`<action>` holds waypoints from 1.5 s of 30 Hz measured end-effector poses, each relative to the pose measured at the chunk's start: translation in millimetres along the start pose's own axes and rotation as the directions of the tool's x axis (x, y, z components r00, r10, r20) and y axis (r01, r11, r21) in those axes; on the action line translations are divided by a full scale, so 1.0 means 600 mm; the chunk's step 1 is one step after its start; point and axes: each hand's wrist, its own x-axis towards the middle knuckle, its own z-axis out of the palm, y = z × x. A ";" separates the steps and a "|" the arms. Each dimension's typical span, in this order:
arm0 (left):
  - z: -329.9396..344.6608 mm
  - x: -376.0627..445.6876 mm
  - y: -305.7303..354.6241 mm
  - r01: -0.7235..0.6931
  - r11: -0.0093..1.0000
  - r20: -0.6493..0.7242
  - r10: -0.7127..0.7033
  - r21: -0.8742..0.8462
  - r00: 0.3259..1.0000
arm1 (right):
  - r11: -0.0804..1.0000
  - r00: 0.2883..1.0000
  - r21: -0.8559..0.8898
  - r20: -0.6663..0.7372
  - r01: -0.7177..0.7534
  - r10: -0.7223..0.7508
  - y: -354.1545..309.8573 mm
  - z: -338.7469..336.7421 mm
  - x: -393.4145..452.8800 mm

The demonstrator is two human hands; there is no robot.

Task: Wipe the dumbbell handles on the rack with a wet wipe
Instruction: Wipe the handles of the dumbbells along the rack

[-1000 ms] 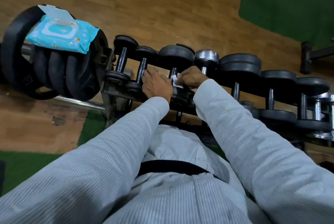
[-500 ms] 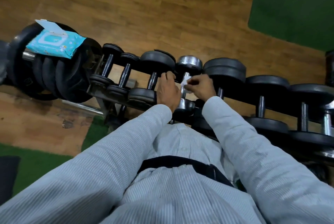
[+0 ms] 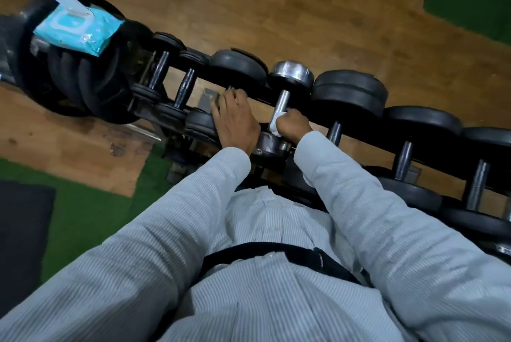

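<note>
You are standing in a gym, or what looks like one, though the wide lens warps the edges. A rack of dumbbells runs from 10 to 3 o'clock, stacked weight plates sit at 9 o'clock, and green turf borders the wooden floor.

You see one chrome dumbbell, its head and handle polished and glossy, among matt black rubber-looking dumbbells with dull dark metal handles. Your white wipe looks soft and cloth-like. The wipes pack is shiny blue plastic film. Your sleeves are finely striped woven cloth; the floor is wood-grained.
</note>
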 end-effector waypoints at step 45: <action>-0.014 0.025 -0.066 -0.139 0.987 0.126 0.129 0.074 0.984 | 0.683 0.822 -0.459 0.369 0.568 -0.434 0.010 -0.005 -0.054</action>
